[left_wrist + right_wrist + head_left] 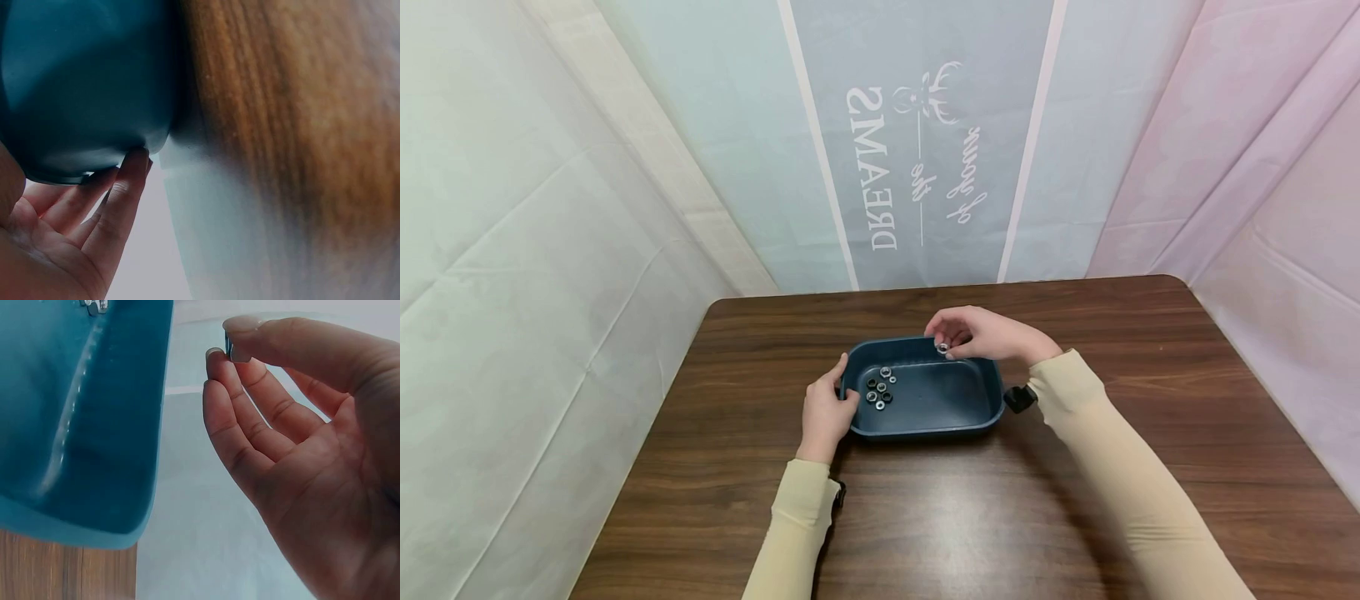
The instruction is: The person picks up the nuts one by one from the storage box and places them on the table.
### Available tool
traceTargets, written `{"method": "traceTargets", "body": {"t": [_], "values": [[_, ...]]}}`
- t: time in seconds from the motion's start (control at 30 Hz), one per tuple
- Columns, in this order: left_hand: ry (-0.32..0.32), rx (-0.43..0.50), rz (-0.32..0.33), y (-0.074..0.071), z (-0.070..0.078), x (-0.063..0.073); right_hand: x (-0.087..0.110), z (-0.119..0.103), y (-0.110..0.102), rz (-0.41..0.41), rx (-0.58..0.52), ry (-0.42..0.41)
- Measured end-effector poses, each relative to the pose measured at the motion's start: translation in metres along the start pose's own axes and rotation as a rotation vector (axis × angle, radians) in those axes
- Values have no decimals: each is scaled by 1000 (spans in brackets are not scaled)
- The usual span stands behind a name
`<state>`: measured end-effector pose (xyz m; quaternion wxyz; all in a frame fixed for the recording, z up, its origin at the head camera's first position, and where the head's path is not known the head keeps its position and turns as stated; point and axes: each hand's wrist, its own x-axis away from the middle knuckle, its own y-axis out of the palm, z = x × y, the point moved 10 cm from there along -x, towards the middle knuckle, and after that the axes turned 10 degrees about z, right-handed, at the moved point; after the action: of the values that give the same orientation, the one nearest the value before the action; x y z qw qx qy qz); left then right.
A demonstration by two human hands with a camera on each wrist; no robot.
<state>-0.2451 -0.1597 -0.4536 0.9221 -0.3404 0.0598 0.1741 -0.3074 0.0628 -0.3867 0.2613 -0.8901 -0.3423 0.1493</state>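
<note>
A dark blue plastic tray (940, 400) stands on the table. My left hand (826, 417) grips its left end, the thumb over the rim and the fingers (122, 194) against the outer wall. Over the far rim, right of the tray's middle, my right hand (988, 332) pinches a silver metal nut (942, 347) between thumb and fingertips. The right wrist view shows this nut (239, 354) edge-on, partly hidden by the thumb. Inside the tray, several loose nuts, silver ones (886, 372) and black ones (887, 397), lie grouped near the left end.
The brown wood-grain table (925, 517) has rounded far corners. Behind it hangs a printed cloth (925, 258) with mirrored lettering, and pale cloths rise at both sides. A small black device (1019, 399) on my right wrist sits close to the tray's right end.
</note>
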Motion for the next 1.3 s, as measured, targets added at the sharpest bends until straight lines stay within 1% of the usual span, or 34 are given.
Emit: {"method": "traceTargets", "body": {"t": [0.13, 0.37, 0.6, 0.83, 1.1, 1.3], "values": [[-6, -2, -4, 1, -1, 0, 4, 3, -4, 9, 3, 3], [-11, -10, -3, 1, -2, 0, 11, 4, -13, 34, -24, 3], [-3, -15, -2, 1, -2, 0, 16, 15, -24, 83, -31, 37], [-1, -14, 0, 1, 0, 0, 21, 23, -33, 111, -46, 42], [8, -9, 6, 0, 0, -1, 28, 38, -46, 152, -21, 46], [1, -7, 4, 0, -1, -1, 38, 52, -56, 205, 25, 61]]}}
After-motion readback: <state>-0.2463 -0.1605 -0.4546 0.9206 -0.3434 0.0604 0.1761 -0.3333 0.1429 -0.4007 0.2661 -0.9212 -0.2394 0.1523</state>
